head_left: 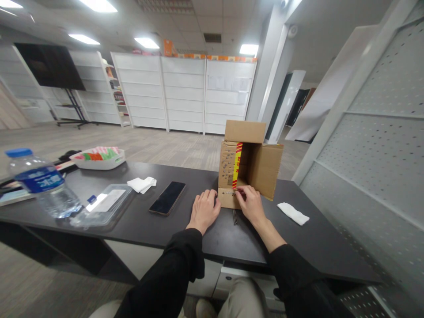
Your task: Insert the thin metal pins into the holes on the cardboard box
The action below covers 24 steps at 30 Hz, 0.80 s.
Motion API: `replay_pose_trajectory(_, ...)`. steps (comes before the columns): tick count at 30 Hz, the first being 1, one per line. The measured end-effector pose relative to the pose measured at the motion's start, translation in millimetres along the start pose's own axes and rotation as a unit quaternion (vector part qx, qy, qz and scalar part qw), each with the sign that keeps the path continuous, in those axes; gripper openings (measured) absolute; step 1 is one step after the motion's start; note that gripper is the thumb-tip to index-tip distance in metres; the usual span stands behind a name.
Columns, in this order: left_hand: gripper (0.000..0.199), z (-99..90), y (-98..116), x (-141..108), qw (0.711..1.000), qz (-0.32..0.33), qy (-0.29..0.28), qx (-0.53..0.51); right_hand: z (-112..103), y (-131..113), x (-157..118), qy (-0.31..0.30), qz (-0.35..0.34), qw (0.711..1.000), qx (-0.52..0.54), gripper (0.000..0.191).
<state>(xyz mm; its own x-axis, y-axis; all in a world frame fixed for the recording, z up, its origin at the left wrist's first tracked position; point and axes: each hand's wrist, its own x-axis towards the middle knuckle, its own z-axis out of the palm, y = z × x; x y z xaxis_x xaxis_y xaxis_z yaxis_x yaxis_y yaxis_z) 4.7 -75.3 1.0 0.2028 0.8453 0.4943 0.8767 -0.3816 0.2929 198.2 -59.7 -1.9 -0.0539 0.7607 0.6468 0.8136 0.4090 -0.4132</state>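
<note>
A cardboard box (228, 154) stands on the desk with its open side facing me and its flaps folded out. A strip of yellow and red tape runs down its front, beside dark dots in the cardboard. Small shiny pieces in a row mark the lower flap (228, 201). There, my right hand (251, 201) pinches thumb and fingers together; what lies between them is too small to make out. My left hand (204, 208) rests palm down at the flap's left edge, fingers slightly bent and apart, holding nothing visible. Thin dark rods (235, 217) lie below the flap.
Left of my hands lie a phone (168, 198), a crumpled tissue (141, 184) and a clear plastic case (114, 205). A water bottle (44, 187) and a white tray (99, 164) stand farther left. Another tissue (293, 213) lies right, near a perforated panel (374, 163).
</note>
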Motion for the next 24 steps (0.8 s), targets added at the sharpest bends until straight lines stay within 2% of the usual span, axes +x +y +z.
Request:
replay_pose_trajectory(5, 0.012, -1.1, 0.7, 0.0, 1.0, -0.005, -0.004, 0.002, -1.9, -1.6, -2.4, 0.025, -0.001, 0.999, -0.024, 0.018)
replay_pose_trajectory(15, 0.013, -1.2, 1.3, 1.1, 1.0, -0.01, -0.009, 0.006, 0.0, 1.1, -5.8, 0.0, -0.014, 0.996, -0.092, 0.019)
replay_pose_trajectory(24, 0.013, -1.7, 1.2, 0.2, 1.0, -0.009, -0.006, 0.002, 0.5, 1.2, -7.1, 0.0, -0.014, 0.995, -0.103, 0.019)
